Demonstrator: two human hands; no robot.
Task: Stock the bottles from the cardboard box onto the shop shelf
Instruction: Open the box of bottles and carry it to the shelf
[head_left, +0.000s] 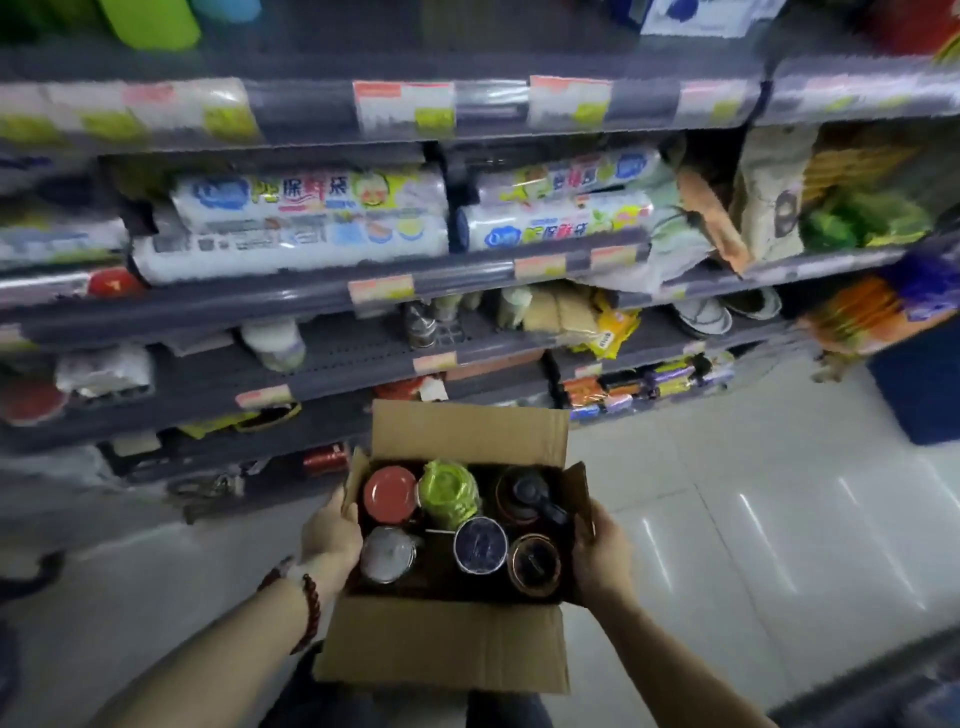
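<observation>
i'm facing dark grey shelving (322, 306) crammed with packaged goods, price tags (382, 288) clipped along the edges. pale glossy floor tiles (727, 519) catch streaks of overhead light on my right.

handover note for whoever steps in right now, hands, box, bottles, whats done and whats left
Left hand: gripping the left wall of the cardboard box.
Right hand: gripping the right wall of the box.
The box is open, flaps up, held in front of the shop shelf.
Six bottles stand upright inside, seen from above: red lid, green top, dark pump-like top, clear lid, dark blue lid, brown-rimmed lid.
Done: the box is at the shelf; no bottle is in hand.
Left: free a hand, then move all six bottles to the shelf, which shows bare patches in its middle tier.
</observation>
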